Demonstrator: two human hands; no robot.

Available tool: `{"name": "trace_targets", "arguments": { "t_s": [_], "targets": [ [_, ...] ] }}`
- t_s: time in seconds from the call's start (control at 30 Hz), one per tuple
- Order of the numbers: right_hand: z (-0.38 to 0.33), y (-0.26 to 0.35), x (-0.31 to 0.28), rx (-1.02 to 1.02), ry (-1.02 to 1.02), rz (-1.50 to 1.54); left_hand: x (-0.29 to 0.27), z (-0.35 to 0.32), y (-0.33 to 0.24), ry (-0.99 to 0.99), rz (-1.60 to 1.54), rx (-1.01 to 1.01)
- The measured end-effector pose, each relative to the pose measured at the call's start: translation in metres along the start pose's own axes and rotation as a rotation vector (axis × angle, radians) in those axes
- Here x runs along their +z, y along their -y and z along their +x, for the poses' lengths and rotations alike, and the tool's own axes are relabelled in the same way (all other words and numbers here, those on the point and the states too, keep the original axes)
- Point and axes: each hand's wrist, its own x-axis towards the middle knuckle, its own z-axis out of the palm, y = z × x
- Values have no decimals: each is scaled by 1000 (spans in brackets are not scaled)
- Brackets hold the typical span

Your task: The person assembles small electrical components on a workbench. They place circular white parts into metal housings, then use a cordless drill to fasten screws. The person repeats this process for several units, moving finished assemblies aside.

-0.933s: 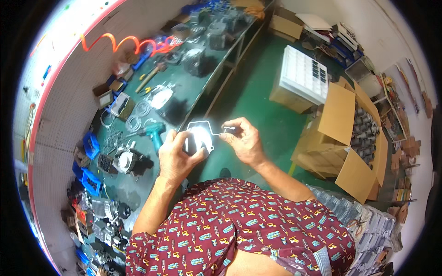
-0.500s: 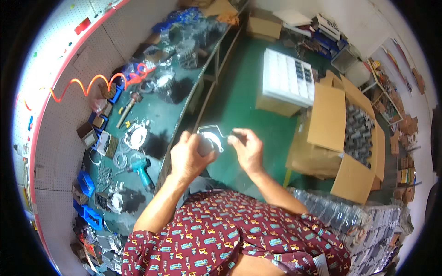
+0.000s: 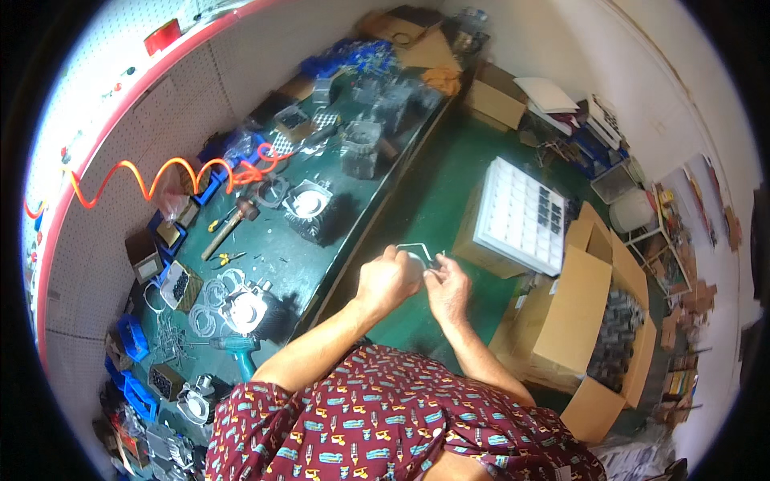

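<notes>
Both forearms rise from the lower edge and meet in front of the chest, above the green floor (image 3: 425,200) just beside the long green surface (image 3: 273,264). The left hand (image 3: 387,280) is curled, knuckles up, its grip clamped on the lower left part of a thin pale flat gasket with a squarish outline (image 3: 415,250). The right hand (image 3: 447,290) faces it, thumb and forefinger pinched on the gasket's right edge. The gasket sits between the two hands, held in the air clear of the surface; how far it is tilted cannot be told.

On the surface to the left stand several dark finned metal cylinder blocks (image 3: 309,210), one just ahead of the left hand. Nearer the wall lie a wooden-handled hammer (image 3: 228,228), a teal power drill (image 3: 237,349) and a loose pile of pale ring gaskets (image 3: 212,301). Small blue plastic bins (image 3: 128,341) line the surface's far edge. An orange coiled air hose (image 3: 160,176) hangs along the white pegboard wall (image 3: 104,232).

To the right of the hands a white gridded compartment tray (image 3: 521,212) rests on a cardboard box. Nearer the person an open brown cardboard carton (image 3: 573,321) holds dark metal parts. Nothing stands between the hands and the camera.
</notes>
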Motion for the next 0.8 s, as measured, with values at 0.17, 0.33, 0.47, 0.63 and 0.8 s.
{"name": "trace_targets", "arguments": {
  "t_s": [0.17,0.33,0.47,0.63,0.8],
  "targets": [
    [76,3,-18,-323,266,-455,-1,52,20,86,-42,-33],
    [152,-9,-15,-777,340,-441,7,93,35,135,-85,-126],
    [202,-37,6,-801,259,-332,23,134,35,73,-31,-211],
    [270,-61,27,-863,266,-244,42,189,33,8,47,-302],
    [343,-73,25,-955,436,-32,44,234,27,12,55,-431]
  ]
}}
